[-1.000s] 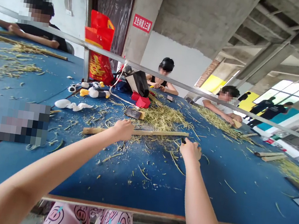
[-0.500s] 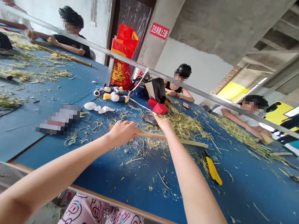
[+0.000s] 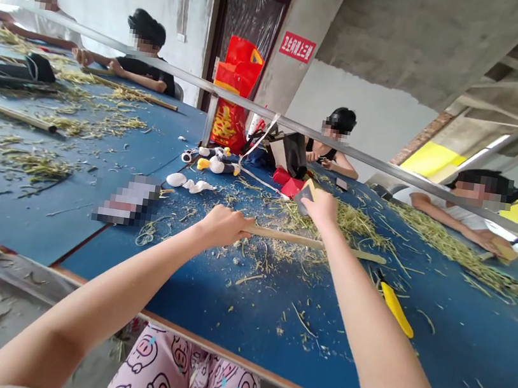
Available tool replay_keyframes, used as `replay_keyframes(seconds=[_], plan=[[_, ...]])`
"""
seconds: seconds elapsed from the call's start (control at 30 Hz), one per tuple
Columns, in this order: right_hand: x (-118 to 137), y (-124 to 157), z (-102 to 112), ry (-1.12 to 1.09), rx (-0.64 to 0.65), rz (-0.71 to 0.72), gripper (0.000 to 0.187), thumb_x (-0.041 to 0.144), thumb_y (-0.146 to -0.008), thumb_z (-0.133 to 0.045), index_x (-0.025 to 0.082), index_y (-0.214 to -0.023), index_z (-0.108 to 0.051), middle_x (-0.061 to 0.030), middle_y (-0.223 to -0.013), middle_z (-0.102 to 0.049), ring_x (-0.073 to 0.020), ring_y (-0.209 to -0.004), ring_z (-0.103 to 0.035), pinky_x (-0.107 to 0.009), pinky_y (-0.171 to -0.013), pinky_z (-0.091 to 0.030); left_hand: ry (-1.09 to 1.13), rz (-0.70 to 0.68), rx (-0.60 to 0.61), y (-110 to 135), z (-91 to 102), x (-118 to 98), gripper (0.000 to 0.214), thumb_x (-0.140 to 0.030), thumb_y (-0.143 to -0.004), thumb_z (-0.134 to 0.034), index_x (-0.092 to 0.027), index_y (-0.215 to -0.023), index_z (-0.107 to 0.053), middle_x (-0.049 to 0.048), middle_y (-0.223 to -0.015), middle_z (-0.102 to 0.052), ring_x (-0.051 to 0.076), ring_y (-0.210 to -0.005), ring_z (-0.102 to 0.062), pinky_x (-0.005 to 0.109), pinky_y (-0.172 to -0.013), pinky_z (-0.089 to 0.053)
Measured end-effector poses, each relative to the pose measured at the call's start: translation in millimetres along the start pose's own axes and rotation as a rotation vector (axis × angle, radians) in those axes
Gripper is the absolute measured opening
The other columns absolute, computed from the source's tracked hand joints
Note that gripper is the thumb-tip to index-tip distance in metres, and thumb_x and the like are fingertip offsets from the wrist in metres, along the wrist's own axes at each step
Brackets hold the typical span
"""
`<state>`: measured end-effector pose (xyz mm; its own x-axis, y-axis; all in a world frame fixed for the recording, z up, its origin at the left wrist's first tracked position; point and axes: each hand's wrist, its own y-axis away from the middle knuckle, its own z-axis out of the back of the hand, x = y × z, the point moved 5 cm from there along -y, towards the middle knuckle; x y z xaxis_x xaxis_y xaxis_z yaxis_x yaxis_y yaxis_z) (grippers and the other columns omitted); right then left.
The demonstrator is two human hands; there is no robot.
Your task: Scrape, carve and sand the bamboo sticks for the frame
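Note:
My left hand (image 3: 224,226) is closed around one end of a pale wooden stick (image 3: 282,237), which lies low over the blue table, pointing right. Between the fingers of my right hand (image 3: 323,209) is a piece of sandpaper (image 3: 305,196), grey on one face and yellowish on the other, raised above the stick. My right forearm crosses in front of part of the stick. Pale shavings (image 3: 274,257) and a heap of greenish-yellow strips (image 3: 355,227) lie around and behind it. A yellow-handled tool (image 3: 397,310) rests near the stick's far end.
Behind my hands stand a red bag (image 3: 234,97), a black-and-white bag (image 3: 288,153) and stuffed toy figures (image 3: 218,162). A blurred-out flat object (image 3: 127,200) lies left. A metal rail (image 3: 365,154) crosses above the table (image 3: 232,319). Several people sit working around it.
My right hand has lifted the sandpaper off the table, tilting it up. My left hand keeps hold of the stick. The whole view has shifted, so things appear farther right.

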<state>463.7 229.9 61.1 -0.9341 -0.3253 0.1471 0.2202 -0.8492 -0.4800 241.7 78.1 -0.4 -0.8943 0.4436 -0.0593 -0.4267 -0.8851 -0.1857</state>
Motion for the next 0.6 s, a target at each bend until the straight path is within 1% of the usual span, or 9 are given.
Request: replay_keyframes(seconds=[0.07,0.13,0.2,0.23,0.3,0.37,0.47,0.53,0.6], plan=[[-2,20,14,0.01,-0.052,0.051,0.026,0.023,-0.087,-0.057,0.008,-0.1,-0.073,-0.0184,-0.104,-0.07,-0.0273,-0.095,-0.064,-0.039,-0.089,-0.048,0.01,0.029,-0.015,0,3.8,2,0.042,-0.051,-0.096,-0.04,-0.03,-0.128,-0.058,0.0065,-0.083,-0.071,0.023,-0.07,-0.068,0.03,-0.065,-0.047],[3,49,22,-0.001,-0.09,0.2,0.032,0.02,-0.09,-0.05,0.016,-0.111,-0.074,-0.0129,-0.118,-0.068,-0.0278,-0.112,-0.059,-0.043,-0.101,-0.044,0.006,0.054,-0.027,0,5.3,2,0.043,-0.051,-0.095,-0.041,-0.026,-0.122,-0.062,0.0082,-0.085,-0.072,0.025,-0.071,-0.068,0.031,-0.065,-0.048],[8,81,23,0.023,-0.075,0.315,0.042,0.014,-0.089,-0.045,0.022,-0.123,-0.069,-0.0075,-0.125,-0.067,-0.0299,-0.131,-0.047,-0.054,-0.112,-0.033,0.0,0.061,-0.024,0,5.3,1,0.04,-0.046,-0.094,-0.043,-0.02,-0.115,-0.065,0.0106,-0.091,-0.072,0.025,-0.073,-0.069,0.031,-0.064,-0.048],[8,96,21,0.035,-0.05,0.348,0.047,0.012,-0.089,-0.045,0.023,-0.13,-0.065,-0.0064,-0.126,-0.067,-0.0303,-0.135,-0.044,-0.059,-0.116,-0.025,0.0,0.053,-0.018,1,5.2,-1,0.037,-0.043,-0.093,-0.044,-0.018,-0.112,-0.065,0.0114,-0.093,-0.072,0.025,-0.074,-0.069,0.03,-0.064,-0.048],[5,119,13,0.028,0.024,0.388,0.056,0.008,-0.088,-0.043,0.026,-0.139,-0.056,-0.0052,-0.133,-0.064,-0.0292,-0.135,-0.046,-0.066,-0.118,-0.015,0.009,0.024,-0.004,2,5.6,-2,0.035,-0.041,-0.093,-0.046,-0.019,-0.112,-0.065,0.0112,-0.094,-0.072,0.024,-0.075,-0.069,0.029,-0.064,-0.048],[4,133,3,-0.038,0.116,0.427,0.06,0.005,-0.088,-0.039,0.029,-0.141,-0.053,-0.0034,-0.141,-0.058,-0.0256,-0.133,-0.05,-0.063,-0.118,-0.019,0.02,0.009,0.014,3,6.0,-2,0.035,-0.043,-0.093,-0.046,-0.022,-0.116,-0.063,0.0091,-0.09,-0.073,0.023,-0.075,-0.069,0.028,-0.064,-0.047],[14,142,-10,-0.177,0.201,0.513,0.066,0.0,-0.086,-0.034,0.031,-0.139,-0.055,0.0003,-0.143,-0.055,-0.0205,-0.137,-0.045,-0.055,-0.118,-0.029,0.025,0.016,0.038,3,4.2,-1,0.036,-0.047,-0.093,-0.049,-0.028,-0.121,-0.061,0.0067,-0.089,-0.073,0.021,-0.074,-0.069,0.027,-0.066,-0.047],[29,145,-12,-0.248,0.205,0.573,0.069,-0.003,-0.085,-0.034,0.033,-0.141,-0.052,0.002,-0.143,-0.055,-0.019,-0.139,-0.043,-0.054,-0.119,-0.028,0.015,0.038,0.042,1,1.7,0,0.036,-0.049,-0.092,-0.051,-0.025,-0.117,-0.063,0.0076,-0.09,-0.073,0.021,-0.076,-0.069,0.026,-0.067,-0.048],[41,148,-11,-0.295,0.192,0.626,0.073,-0.005,-0.084,-0.033,0.036,-0.142,-0.05,0.0032,-0.144,-0.053,-0.0181,-0.139,-0.042,-0.054,-0.119,-0.029,-0.003,0.059,0.035,0,-0.6,1,0.037,-0.052,-0.091,-0.052,-0.02,-0.106,-0.065,0.0093,-0.088,-0.072,0.022,-0.077,-0.069,0.027,-0.066,-0.048]])
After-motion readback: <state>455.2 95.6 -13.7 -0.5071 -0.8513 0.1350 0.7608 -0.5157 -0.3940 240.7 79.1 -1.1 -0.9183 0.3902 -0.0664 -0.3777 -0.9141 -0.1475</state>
